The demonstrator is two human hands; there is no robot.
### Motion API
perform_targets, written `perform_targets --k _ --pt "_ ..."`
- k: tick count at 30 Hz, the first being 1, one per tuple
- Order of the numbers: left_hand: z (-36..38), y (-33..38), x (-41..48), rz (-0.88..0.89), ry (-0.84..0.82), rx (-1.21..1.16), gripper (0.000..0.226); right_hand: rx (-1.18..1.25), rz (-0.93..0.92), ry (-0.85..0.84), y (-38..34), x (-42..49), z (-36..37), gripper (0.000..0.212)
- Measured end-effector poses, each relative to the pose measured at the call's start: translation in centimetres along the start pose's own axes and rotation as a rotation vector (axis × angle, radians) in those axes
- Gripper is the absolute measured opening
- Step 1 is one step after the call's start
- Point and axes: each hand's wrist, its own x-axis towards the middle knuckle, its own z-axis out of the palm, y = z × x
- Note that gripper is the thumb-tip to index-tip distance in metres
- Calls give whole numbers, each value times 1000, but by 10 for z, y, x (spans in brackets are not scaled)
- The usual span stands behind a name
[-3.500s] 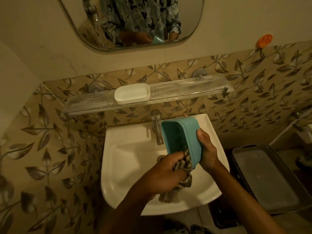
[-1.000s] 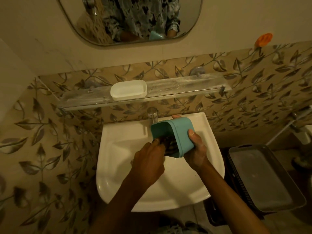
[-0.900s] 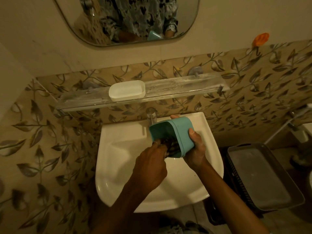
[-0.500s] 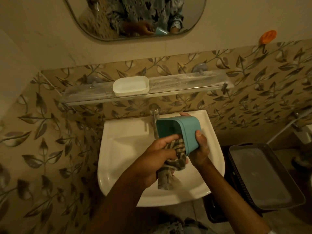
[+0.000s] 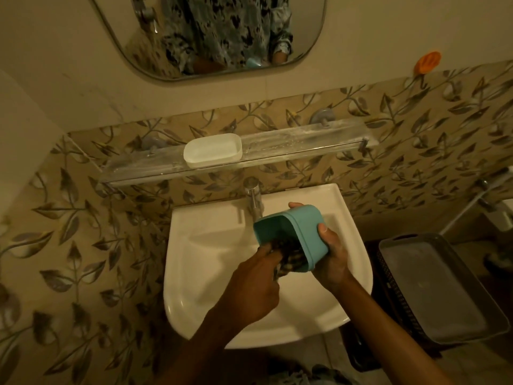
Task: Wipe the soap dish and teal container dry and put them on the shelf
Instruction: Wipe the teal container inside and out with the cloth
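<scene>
My right hand (image 5: pixel 331 258) grips the teal container (image 5: pixel 301 236) over the white sink (image 5: pixel 211 273), its open mouth tilted to the left. My left hand (image 5: pixel 254 284) holds a checked cloth (image 5: pixel 290 259) and pushes it into the container's mouth, so most of the cloth is hidden inside. The white soap dish (image 5: pixel 212 150) sits on the glass shelf (image 5: pixel 305 141) above the sink, left of the shelf's middle.
A chrome tap (image 5: pixel 254 197) stands just behind the container. A mirror (image 5: pixel 211 31) hangs above the shelf. A dark basket with a grey lid (image 5: pixel 433 290) sits low to the right of the sink. An orange hook (image 5: pixel 429 61) is on the wall at upper right.
The cloth hung out below the container half a second ago; my left hand has pushed it back inside. My right hand keeps its grip on the container.
</scene>
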Motion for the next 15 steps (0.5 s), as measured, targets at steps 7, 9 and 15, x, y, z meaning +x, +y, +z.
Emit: perform_targets --k 7,9,15 --pt "-15 28 -1 65 -147 -828 49 -65 -96 80 9 1 -2 83" --pt "-14 33 1 68 6 -818 34 -119 -125 62 8 1 -1 81" --pt "-31 22 3 170 189 54 38 119 69 -20 -6 -3 -6 96"
